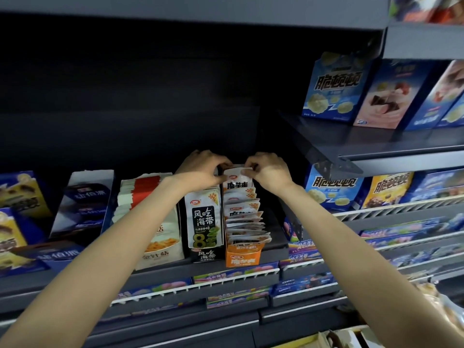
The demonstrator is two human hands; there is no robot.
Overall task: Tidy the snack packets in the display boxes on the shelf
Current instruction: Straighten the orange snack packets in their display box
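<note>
A: What have my hands got from where you sit?

B: I see my left hand (200,169) and right hand (268,172) meeting just above centre, both pinching the top edge of one white snack packet (236,179). The fingers (247,164) are curled over its upper seam, thumbs underneath.

A: And where is that packet?

B: At the back of the orange display box (242,256), raised a little above the row of packets (244,219) that fan forward, tilted and uneven, toward 6 o'clock.

A: What sits beside it?

B: Touching it at 9 o'clock is the black-and-white seaweed box (204,227), its packets upright. Further toward 9 o'clock is a cream box (155,222) with red and white packet tops. All three stand on the dark shelf (273,237).

A: Anything else?

B: Blue cracker boxes (334,86) at 2 o'clock on the upper shelf, and long blue biscuit packs (301,286) on the rack toward 5 o'clock.
</note>
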